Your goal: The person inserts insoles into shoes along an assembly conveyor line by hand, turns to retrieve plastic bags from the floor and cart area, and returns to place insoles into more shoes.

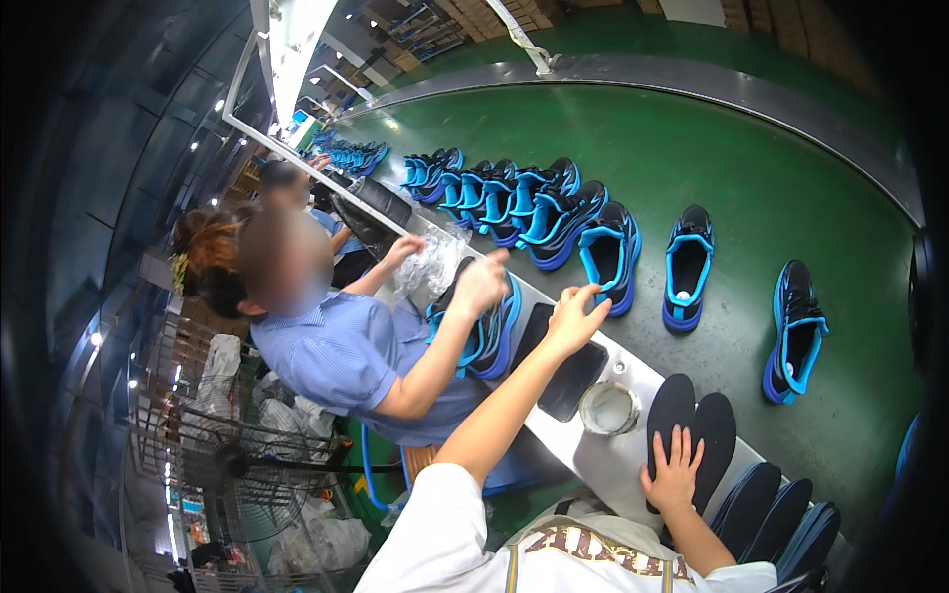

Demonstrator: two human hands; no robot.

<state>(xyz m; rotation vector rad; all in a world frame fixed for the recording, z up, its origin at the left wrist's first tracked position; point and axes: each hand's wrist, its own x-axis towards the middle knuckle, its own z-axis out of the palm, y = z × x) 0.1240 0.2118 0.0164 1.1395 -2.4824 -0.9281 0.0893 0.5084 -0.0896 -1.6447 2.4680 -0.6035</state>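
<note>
My left hand (575, 318) reaches out over the metal ledge, its thumb and fingertips pinching the heel collar of a black and blue shoe (621, 247). That shoe stands on the green surface with its heel toward me. Flat on a black insole (672, 398) rests my right hand (675, 470), fingers spread. A second black insole (714, 435) lies right beside it, partly under the fingers. Two more shoes, one a near shoe (689, 265) and one a farther-right shoe (794, 331), stand to the right of the one I touch.
Left of me a co-worker (341, 341) in blue handles a shoe (489, 331) at the ledge. Between us lie a black phone-like slab (573, 381) and a round pot (609, 408). Stacked insoles (748, 504) sit at lower right. A shoe row (514, 203) runs away leftward.
</note>
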